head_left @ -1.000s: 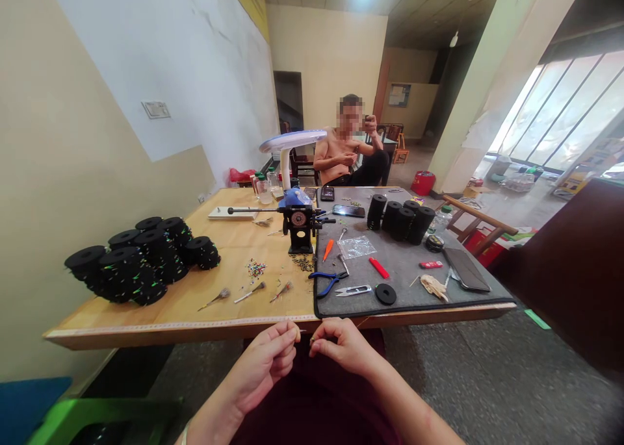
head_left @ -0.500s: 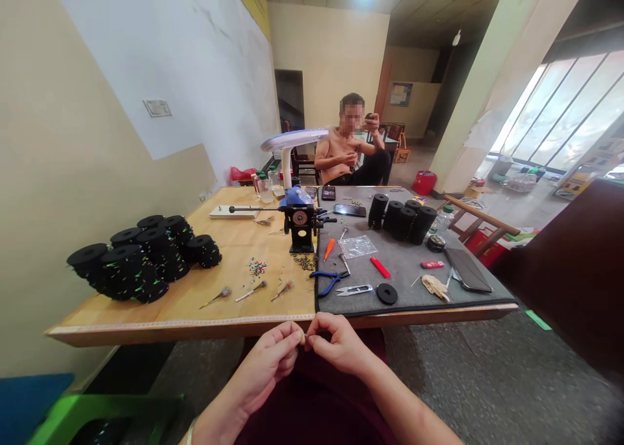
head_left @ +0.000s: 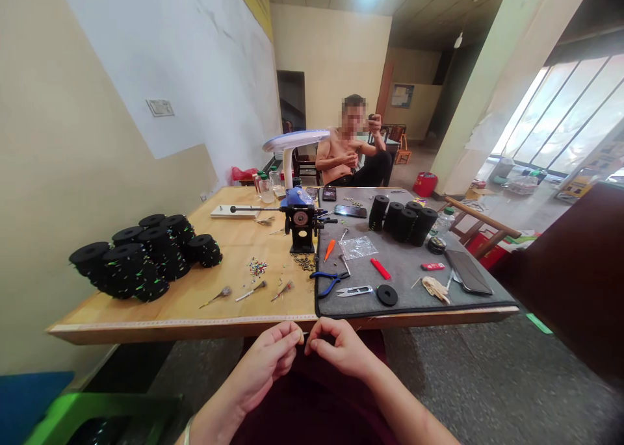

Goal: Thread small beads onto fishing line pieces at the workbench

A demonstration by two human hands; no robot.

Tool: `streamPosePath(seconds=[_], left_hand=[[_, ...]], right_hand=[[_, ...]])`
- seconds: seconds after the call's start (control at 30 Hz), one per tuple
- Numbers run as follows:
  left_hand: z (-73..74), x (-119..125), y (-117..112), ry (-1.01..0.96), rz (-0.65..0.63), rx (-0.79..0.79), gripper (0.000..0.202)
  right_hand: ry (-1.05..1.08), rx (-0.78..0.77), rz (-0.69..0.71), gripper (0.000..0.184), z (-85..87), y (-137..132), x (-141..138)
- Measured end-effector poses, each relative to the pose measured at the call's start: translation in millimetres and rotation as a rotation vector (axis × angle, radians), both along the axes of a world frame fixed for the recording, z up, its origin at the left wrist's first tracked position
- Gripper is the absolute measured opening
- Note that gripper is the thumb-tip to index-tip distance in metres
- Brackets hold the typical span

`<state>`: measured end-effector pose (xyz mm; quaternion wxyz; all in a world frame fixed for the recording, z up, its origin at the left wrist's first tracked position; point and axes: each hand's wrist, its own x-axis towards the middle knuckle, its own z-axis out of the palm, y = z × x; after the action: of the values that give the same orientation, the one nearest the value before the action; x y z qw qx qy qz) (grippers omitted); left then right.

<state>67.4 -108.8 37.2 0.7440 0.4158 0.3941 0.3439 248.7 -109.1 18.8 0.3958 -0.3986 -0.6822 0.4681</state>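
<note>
In front of the table edge, my left hand (head_left: 273, 359) is closed in a pinch of thumb and forefinger. A tiny pale tip shows at its fingertips, too small to name. Just to its right, my right hand (head_left: 342, 351) has its thumb and curled forefinger drawn together; whatever lies between them, if anything, cannot be made out. A narrow gap separates the two hands. Nearest on the table are small scissors (head_left: 355, 291), a black foam disc (head_left: 387, 295), blue-handled pliers (head_left: 330, 281) and several small brushes (head_left: 251, 291).
Black foam spools (head_left: 156, 243) stand at the left, more spools (head_left: 403, 221) at the back right of the grey mat (head_left: 363, 310). A black hand-cranked winder (head_left: 301, 227) and a lamp (head_left: 295, 139) occupy the middle. Colored beads (head_left: 257, 266) lie scattered. Another person (head_left: 348, 149) sits beyond the table.
My hands have moved slightly apart; the fingertips met before, and a small gap now lies between them. The tabletop objects have not moved.
</note>
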Motion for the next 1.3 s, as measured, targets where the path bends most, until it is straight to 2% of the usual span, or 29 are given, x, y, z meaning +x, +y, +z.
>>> streamPosePath(seconds=[0.17,0.43,0.53,0.73,0.97,1.07,1.2,1.3], left_hand=[[1.6,1.2,-0.9,0.117,0.002,0.085,0.034],[-1.3,1.8,0.7,0.264,0.095,0.266,0.035],[-3.5,1.1,0.4,0.225,0.069,0.226,0.033],[-3.6,-1.0,0.4,0.105,0.059,0.129,0.031],[-5.5,-3.3,2.1,0.034,0.031,0.047,0.031],[-4.4,-6.1,3.3,-0.018,0.041,-0.007,0.032],[-4.8,-12.4,6.1,-0.127,0.085,-0.084,0.033],[-9.4,-16.8,7.7,-0.180,0.118,-0.118,0.032]], right_hand=[[0.032,-0.028,0.043,0.007,5.5,2.0,-4.8],[-0.091,0.081,0.008,0.011,4.1,8.0,-9.7],[-0.071,0.069,0.009,0.012,-0.4,9.0,-9.4],[0.008,-0.080,0.027,0.011,-10.1,7.1,-5.5],[0.052,-0.114,0.040,0.013,-10.3,5.1,-2.3],[0.074,-0.123,0.078,0.021,-11.3,6.9,0.2],[0.124,-0.258,0.180,0.035,-13.7,10.6,6.6],[0.052,-0.301,0.165,0.029,-10.7,11.9,13.3]])
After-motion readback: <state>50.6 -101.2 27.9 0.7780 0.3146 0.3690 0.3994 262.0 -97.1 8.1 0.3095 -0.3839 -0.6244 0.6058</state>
